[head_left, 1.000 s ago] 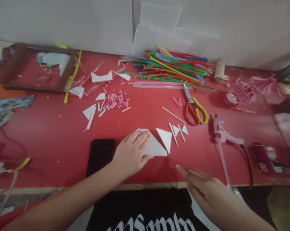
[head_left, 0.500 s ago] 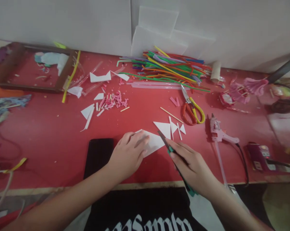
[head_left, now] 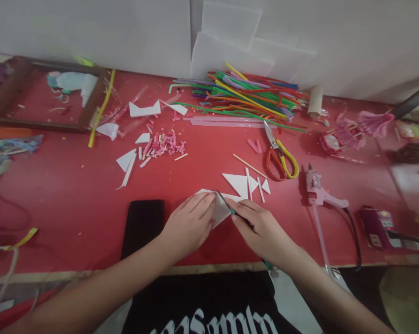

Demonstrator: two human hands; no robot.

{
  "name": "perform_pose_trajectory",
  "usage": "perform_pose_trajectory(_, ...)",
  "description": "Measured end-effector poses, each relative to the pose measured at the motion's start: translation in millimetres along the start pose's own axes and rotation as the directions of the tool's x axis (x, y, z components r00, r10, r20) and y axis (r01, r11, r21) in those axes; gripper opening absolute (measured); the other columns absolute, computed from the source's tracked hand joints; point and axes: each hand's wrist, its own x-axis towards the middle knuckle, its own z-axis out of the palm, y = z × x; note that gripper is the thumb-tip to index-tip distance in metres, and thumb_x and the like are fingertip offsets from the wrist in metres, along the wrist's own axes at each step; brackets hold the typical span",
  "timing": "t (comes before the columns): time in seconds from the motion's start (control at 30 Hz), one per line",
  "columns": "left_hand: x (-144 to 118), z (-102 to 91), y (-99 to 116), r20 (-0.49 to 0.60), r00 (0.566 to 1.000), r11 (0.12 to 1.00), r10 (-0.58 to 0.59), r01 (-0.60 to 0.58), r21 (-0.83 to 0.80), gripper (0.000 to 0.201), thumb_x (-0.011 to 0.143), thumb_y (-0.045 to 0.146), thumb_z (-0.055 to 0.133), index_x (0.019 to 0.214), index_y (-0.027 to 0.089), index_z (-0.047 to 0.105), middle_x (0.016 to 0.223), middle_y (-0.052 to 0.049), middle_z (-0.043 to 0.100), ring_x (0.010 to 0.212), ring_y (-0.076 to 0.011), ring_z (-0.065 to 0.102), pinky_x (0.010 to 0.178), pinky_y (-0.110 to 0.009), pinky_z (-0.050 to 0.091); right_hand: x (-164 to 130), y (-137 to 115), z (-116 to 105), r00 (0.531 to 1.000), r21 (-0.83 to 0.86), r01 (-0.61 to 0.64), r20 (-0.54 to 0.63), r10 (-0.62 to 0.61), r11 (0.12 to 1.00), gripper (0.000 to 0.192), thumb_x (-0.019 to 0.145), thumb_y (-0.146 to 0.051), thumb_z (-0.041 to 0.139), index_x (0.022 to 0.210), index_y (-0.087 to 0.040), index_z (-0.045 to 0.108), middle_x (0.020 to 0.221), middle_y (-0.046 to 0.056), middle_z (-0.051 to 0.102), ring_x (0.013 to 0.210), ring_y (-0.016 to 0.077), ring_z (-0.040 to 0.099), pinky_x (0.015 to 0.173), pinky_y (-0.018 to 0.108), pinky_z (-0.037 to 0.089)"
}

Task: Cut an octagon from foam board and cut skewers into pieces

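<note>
On the red table, my left hand point(head_left: 190, 220) rests over a white foam sheet point(head_left: 220, 214), its fingers together and holding the piece down. My right hand point(head_left: 263, 227) is closed around a cutter knife point(head_left: 224, 200) with a green handle. The blade lies across the sheet near my left fingertips; most of the handle is hidden in my palm. Just beyond, cut white triangles point(head_left: 237, 183) lie beside thin white strips point(head_left: 248, 183). Left of my left hand is a black phone point(head_left: 145, 222), partly under my forearm.
Scissors point(head_left: 279, 160) and a pink glue gun point(head_left: 319, 190) lie to the right, its cord running near the table edge. Pink scraps point(head_left: 167, 144) are heaped at centre left. Pipe cleaners point(head_left: 251, 95) pile at the back. A brown wooden frame point(head_left: 38, 126) sits far left.
My right hand and the cutter knife have moved left across the foam sheet, bringing the blade close to my left fingers. My left fingers have drawn closer together.
</note>
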Motion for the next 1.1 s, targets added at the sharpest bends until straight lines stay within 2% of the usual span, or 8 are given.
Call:
perform_pose_trajectory(0.23, 1, -0.8, 0, 0.002, 1.0, 1.0, -0.002, 0.002, -0.028, 0.042, 0.093, 0.018, 0.047, 0.131, 0.003, 0.056, 0.13, -0.019, 0.065, 0.123, -0.0313, 0.059, 0.105, -0.044, 0.049, 1, -1, 0, 1.0, 0.009, -0.029, 0.002, 0.029, 1.0, 0.045, 0.094, -0.017, 0.044, 0.136, -0.02, 0.062, 0.113, 0.011, 0.068, 0.101, 0.0198, 0.069, 0.093, 0.035, 0.055)
perform_pose_trajectory(0.5, -3, 3.2, -4, -0.003, 1.0, 0.997, 0.019, -0.019, -0.073, 0.044, 0.093, 0.017, 0.048, 0.135, 0.003, 0.053, 0.134, -0.019, 0.063, 0.124, -0.0312, 0.059, 0.107, -0.046, 0.05, 1, -3, 0, 0.996, -0.033, -0.047, 0.068, 0.049, 0.998, 0.047, 0.097, -0.017, 0.04, 0.14, -0.018, 0.058, 0.118, 0.012, 0.067, 0.106, 0.0215, 0.067, 0.097, 0.039, 0.053)
perform_pose_trajectory(0.67, -4, 3.8, -5, -0.008, 1.0, 0.994, 0.023, -0.023, -0.111, 0.035, 0.094, 0.016, 0.049, 0.128, 0.012, 0.06, 0.138, -0.015, 0.061, 0.128, -0.0288, 0.057, 0.108, -0.045, 0.05, 4, -14, -3, 0.992, -0.129, -0.056, 0.109, 0.07, 0.99, 0.05, 0.095, -0.013, 0.039, 0.142, -0.019, 0.056, 0.121, 0.014, 0.067, 0.105, 0.0226, 0.068, 0.094, 0.039, 0.054)
perform_pose_trajectory(0.8, -4, 2.9, -4, -0.004, 1.0, 0.992, 0.001, -0.002, -0.126, 0.036, 0.094, 0.018, 0.051, 0.128, 0.011, 0.06, 0.135, -0.015, 0.063, 0.127, -0.029, 0.057, 0.107, -0.046, 0.051, 5, -21, -5, 0.982, -0.182, -0.107, 0.137, 0.133, 0.977, 0.05, 0.095, -0.013, 0.037, 0.142, -0.015, 0.055, 0.114, 0.014, 0.069, 0.096, 0.0225, 0.07, 0.087, 0.038, 0.055)
perform_pose_trajectory(1.1, -2, 0.6, -2, 0.002, 1.0, 0.992, -0.02, 0.021, -0.124, 0.036, 0.094, 0.019, 0.051, 0.128, 0.012, 0.06, 0.135, -0.013, 0.062, 0.126, -0.0294, 0.058, 0.107, -0.046, 0.051, -1, -20, -5, 0.981, -0.218, -0.112, 0.132, 0.143, 0.97, 0.049, 0.095, -0.015, 0.037, 0.14, -0.017, 0.058, 0.112, 0.013, 0.071, 0.094, 0.0216, 0.07, 0.083, 0.034, 0.054)
